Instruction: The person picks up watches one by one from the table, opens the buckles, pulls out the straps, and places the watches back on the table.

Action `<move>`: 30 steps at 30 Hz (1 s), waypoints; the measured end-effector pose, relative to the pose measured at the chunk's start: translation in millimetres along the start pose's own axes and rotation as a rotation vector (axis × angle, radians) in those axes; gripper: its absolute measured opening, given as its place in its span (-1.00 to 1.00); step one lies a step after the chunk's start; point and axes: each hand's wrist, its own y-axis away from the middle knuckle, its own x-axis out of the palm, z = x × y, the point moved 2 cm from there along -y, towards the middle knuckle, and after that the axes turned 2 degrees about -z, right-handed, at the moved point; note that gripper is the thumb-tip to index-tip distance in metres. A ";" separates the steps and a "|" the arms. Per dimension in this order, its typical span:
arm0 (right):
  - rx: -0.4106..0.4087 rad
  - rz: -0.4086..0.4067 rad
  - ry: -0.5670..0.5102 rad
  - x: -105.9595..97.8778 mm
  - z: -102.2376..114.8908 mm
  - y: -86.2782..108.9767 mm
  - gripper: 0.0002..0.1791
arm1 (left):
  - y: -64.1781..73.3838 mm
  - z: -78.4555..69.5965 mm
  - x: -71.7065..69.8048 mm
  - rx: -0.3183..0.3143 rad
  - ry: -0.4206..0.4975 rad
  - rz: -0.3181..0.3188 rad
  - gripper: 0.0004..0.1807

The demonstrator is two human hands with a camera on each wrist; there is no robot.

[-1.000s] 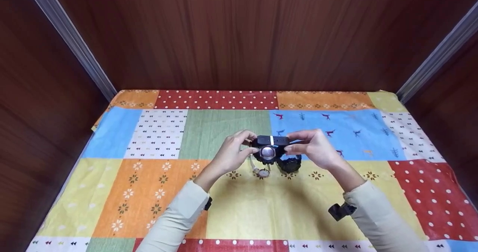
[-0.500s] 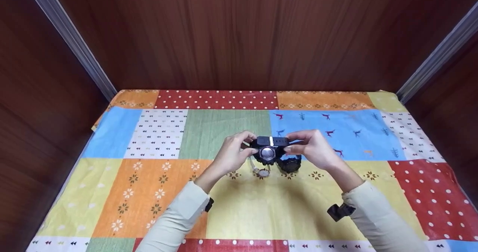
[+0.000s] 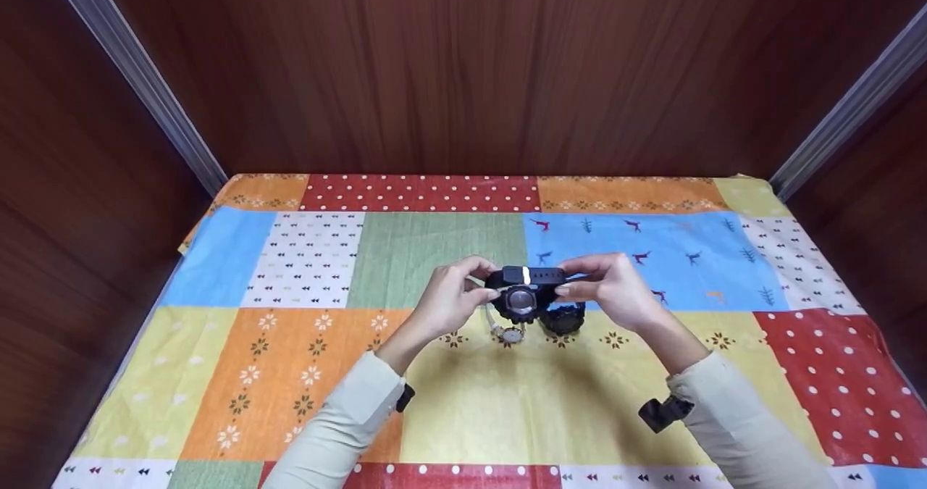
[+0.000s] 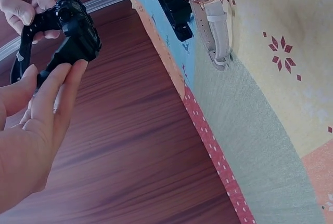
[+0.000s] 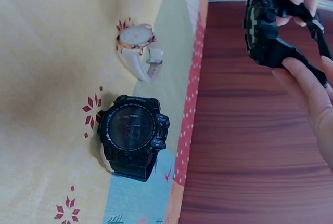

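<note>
A chunky black wristwatch (image 3: 521,302) is held up above the table, its strap closed in a loop and its dial facing me. My left hand (image 3: 450,299) pinches the strap on the left side between thumb and fingers. On the other side my right hand (image 3: 617,290) pinches the strap the same way. Below it, on the cloth, sit a white-strapped watch (image 5: 136,37) with a rose-gold case and a second black digital watch (image 5: 131,128). In the head view the held watch and hands partly cover both.
A patchwork tablecloth (image 3: 478,409) with coloured squares covers the table. Dark brown wood panels (image 3: 463,69) rise behind it and at both sides, with grey metal strips (image 3: 145,76) at the corners. A black strap (image 3: 665,412) is on my right sleeve.
The held watch has shifted very slightly to the right and its dial glare has faded, with both hands keeping their pinch. The two watches on the table stay put.
</note>
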 end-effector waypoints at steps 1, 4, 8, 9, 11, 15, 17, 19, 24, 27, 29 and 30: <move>0.000 -0.001 -0.004 -0.3 0.0 0.3 -0.68 | 0.1 0.2 -0.3 -0.005 0.013 0.004 -0.79; -0.005 -0.006 -0.005 -1.2 -0.1 0.9 -0.69 | 0.4 1.3 -0.4 -0.021 0.044 0.014 -0.79; -0.003 -0.011 -0.004 -2.4 -1.4 1.3 -0.70 | 0.5 1.9 -0.2 -0.035 0.068 0.023 -0.79; -0.001 -0.009 -0.012 -2.6 -1.6 1.3 -0.70 | 0.5 2.1 -0.1 -0.035 0.073 0.025 -0.79; 0.002 -0.004 -0.035 -2.9 -2.4 1.3 -0.70 | 0.4 2.5 0.0 -0.038 0.079 0.026 -0.79; 0.005 0.003 -0.070 -3.4 -2.7 1.8 -0.68 | 0.5 3.7 0.3 -0.038 0.089 0.028 -0.79; 0.004 -0.001 -0.064 -4.1 -2.7 2.0 -0.68 | 0.7 3.9 0.2 -0.036 0.092 0.026 -0.79; -0.001 -0.007 -0.046 -4.9 -2.6 2.1 -0.68 | 1.0 3.7 0.0 -0.033 0.097 0.024 -0.79; -0.008 -0.005 -0.034 -6.3 -2.8 2.3 -0.68 | 1.7 3.4 -0.6 -0.045 0.117 0.026 -0.78; -0.006 0.000 -0.052 -6.4 -2.7 2.6 -0.67 | 1.4 4.4 -0.6 -0.055 0.135 0.027 -0.77; -0.004 0.002 -0.060 -6.4 -2.8 2.7 -0.67 | 0.9 5.3 -0.3 -0.058 0.146 0.029 -0.76; -0.005 0.004 -0.065 -6.4 -2.9 2.7 -0.67 | 1.0 4.7 -0.5 -0.059 0.151 0.029 -0.76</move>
